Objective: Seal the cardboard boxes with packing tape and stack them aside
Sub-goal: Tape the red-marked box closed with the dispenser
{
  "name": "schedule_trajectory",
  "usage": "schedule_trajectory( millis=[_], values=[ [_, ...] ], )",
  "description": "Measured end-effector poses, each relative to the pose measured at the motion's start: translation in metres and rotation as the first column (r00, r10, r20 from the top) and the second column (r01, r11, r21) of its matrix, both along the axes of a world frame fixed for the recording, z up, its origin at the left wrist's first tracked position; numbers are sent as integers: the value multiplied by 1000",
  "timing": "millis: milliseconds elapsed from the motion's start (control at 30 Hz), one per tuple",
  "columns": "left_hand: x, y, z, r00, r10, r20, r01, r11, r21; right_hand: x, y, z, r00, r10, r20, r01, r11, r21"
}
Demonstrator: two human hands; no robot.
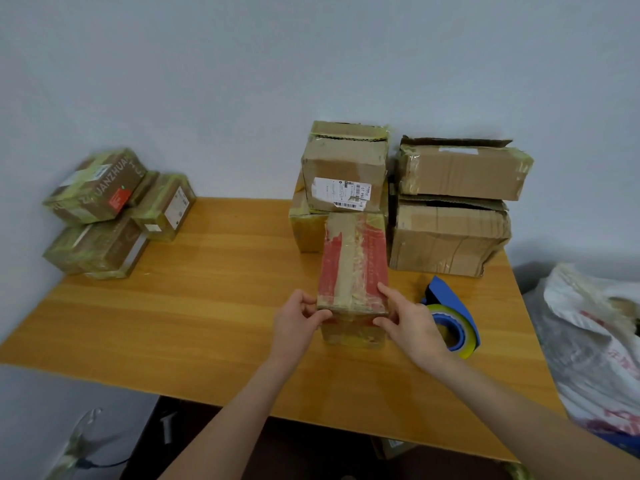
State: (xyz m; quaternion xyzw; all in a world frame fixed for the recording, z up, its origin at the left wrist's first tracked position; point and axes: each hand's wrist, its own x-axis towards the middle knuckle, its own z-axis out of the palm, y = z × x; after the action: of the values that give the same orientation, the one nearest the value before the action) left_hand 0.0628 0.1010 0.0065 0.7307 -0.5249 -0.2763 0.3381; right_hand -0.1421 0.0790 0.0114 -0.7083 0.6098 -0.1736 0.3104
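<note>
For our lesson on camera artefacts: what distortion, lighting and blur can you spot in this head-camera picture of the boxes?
Head view: the wide lens slightly bows the edges of the table; light is soft and even, with faint shadows; tape on the red box gives a pale sheen; the lower-left corner is blurred.

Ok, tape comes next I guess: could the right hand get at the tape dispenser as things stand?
Probably yes. The tape dispenser lies on the table right beside the right hand, nothing between them. But that hand and the left hand grip the red box, so it must let go first.
</note>
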Motion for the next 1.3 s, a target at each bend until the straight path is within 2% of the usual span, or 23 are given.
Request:
schedule_trajectory(
  millis=[67,133,167,233,367,467,567,633,767,833,900,967,1033,1100,1167,1233,1300],
  values=[
    [2,-3,2,972,-80,223,75,997,30,-3,-2,7,980,52,-194,-64,996,-54],
    [4,-7,5,895,-147,421,127,989,77,-5,-8,17,913,87,-398,-126,989,-73],
    [3,-10,5,863,-175,475,156,984,81,-3,-11,21,886,89,-456,-135,988,-70],
    [-2,-17,2,843,-263,470,248,964,96,5,-16,26,863,91,-496,-135,989,-54],
    [-8,-26,-4,831,-369,417,317,929,190,17,-18,17,865,117,-488,-173,982,-71],
    [4,-27,-9,846,-395,357,382,918,110,7,-24,13,874,156,-461,-211,975,-71],
    [18,-23,-11,856,-455,245,454,889,61,-5,-30,12,911,239,-336,-248,969,18],
    [19,-21,-8,862,-469,191,460,883,92,-9,-31,14,955,214,-208,-207,977,56],
    [11,-21,-5,888,-416,196,399,909,122,-3,-33,13,985,147,-92,-145,989,25],
    [11,-23,0,887,-425,183,404,904,138,-2,-32,13,985,153,-83,-151,988,32],
    [12,-26,7,871,-419,255,379,905,192,-2,-31,12,983,150,-102,-146,988,38],
    [8,-31,19,824,-383,418,323,923,209,2,-22,12,981,157,-110,-155,988,24],
    [-2,-38,31,787,-365,498,292,930,222,15,-8,7,956,293,-17,-292,954,67],
    [-6,-44,38,737,-419,530,287,904,316,33,12,8,861,506,50,-508,851,134],
    [-2,-44,38,632,-518,576,289,847,445,44,26,10,773,634,30,-631,763,143],
    [10,-41,37,497,-601,626,326,798,507,39,25,19,820,572,-38,-569,820,61],
    [22,-40,36,399,-668,628,403,743,534,24,12,30,910,398,-120,-411,903,-123]
  ],
)
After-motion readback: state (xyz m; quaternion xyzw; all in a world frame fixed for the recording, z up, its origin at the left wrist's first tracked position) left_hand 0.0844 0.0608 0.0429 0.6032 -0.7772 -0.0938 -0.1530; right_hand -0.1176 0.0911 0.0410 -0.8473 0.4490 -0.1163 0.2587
